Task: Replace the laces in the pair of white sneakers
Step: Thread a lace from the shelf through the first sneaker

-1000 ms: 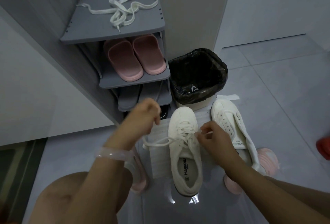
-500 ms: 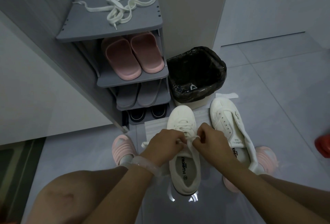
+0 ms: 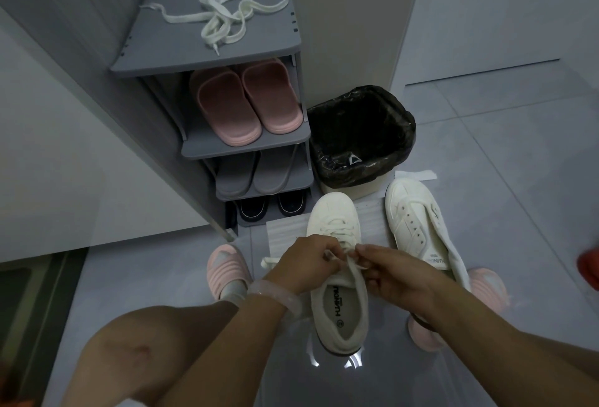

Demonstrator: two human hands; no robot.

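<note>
The person crouches over the laced sneaker (image 3: 337, 270) at lower centre of the frame, toe pointing up toward the bin, so the eyelets sit directly under both hands. The left hand (image 3: 304, 269) and the right hand (image 3: 393, 277) meet just above the tongue, each with fingers curled and pinching a strand of the lace (image 3: 351, 265); the hands are close together, probably because a knot or the top crossing is being worked and short lengths give better control. A loose lace end (image 3: 269, 261) trails off to the left of the left hand. The crossings toward the toe already look threaded, so this shoe seems nearly finished.

The second sneaker (image 3: 418, 228) lies to the right of centre, just beside the first, its eyelets bare and its tongue slack. It appears set within reach as the next one to lace. Both shoes rest on a sheet of white paper (image 3: 285, 235), likely there to keep them off the floor.

A spare lace (image 3: 227, 17) lies in a loose tangle on the top board of the grey shoe rack (image 3: 155, 63) at upper centre, well apart from the hands; whether it is the new lace for the second shoe or an old one removed cannot be told. The black-lined bin (image 3: 363, 134) stands just above the sneakers, handy for discards. Pink slippers (image 3: 243, 102) occupy the shelf below.
</note>
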